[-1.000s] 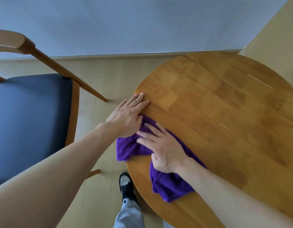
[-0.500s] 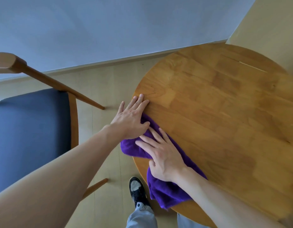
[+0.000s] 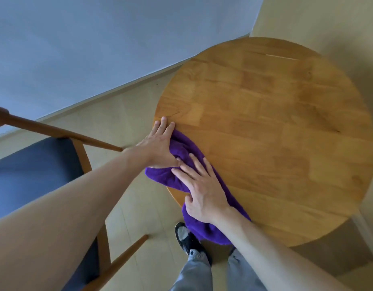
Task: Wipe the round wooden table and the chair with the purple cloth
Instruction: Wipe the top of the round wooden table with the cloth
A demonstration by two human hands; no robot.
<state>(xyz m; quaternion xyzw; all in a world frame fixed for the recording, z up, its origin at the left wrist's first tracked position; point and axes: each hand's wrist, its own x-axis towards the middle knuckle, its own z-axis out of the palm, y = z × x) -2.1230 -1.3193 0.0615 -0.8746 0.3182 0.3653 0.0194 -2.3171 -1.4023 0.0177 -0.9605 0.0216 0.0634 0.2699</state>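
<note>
Soft, even daylight fills the room; the tabletop (image 3: pixel 275 133) shows a mild sheen. Wide-angle bending curves the frame edges, and slight motion blur softens the right rim.

Single head-worn wide-angle view, looking steeply down and forward, close above round table (image 3: pixel 275 133), chair (image 3: pixel 34 175) at lower left, wall across top, no second view.

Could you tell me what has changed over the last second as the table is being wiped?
Mostly the camera view shifted, showing more of the round wooden table. Both hands stayed flat on the purple cloth at the table's near-left edge: left hand with fingertips on the wood, right hand behind it. Nothing was picked up or released.
</note>
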